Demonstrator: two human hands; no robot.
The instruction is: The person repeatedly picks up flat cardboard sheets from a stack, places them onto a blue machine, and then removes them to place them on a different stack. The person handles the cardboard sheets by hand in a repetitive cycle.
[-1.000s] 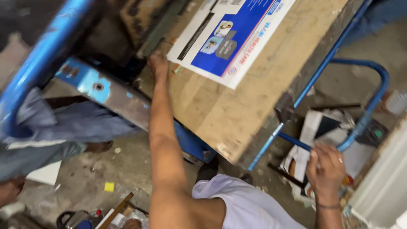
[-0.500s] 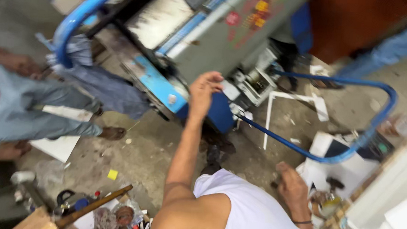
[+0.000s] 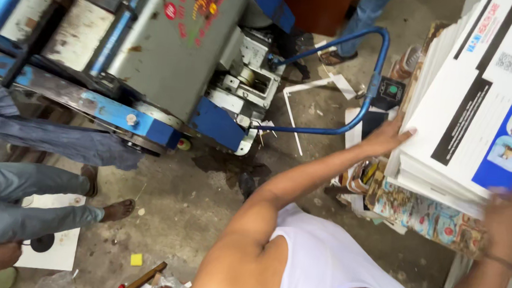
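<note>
A thick stack of white printed sheets (image 3: 444, 124) with blue and black panels lies at the right. My left hand (image 3: 387, 139) reaches out to the stack's left edge, fingers laid over the top sheets. My right hand (image 3: 509, 216), blurred and with a thin bracelet at the wrist, rests on the stack's near edge. How it grips is not visible. My white vest fills the bottom of the view.
A grey and blue roller machine (image 3: 173, 58) stands at upper left, with a blue tubular bar (image 3: 357, 108) curving off it. One person's jeans-clad legs and bare foot (image 3: 118, 210) are at left, another's legs (image 3: 361, 21) at top. Colourful printed sheets (image 3: 421, 214) and paper scraps litter the concrete floor.
The view has swung right from the machine to the stack. My left hand left the machine's blue part and now lies on the stack's edge. My right hand rose onto the stack.
</note>
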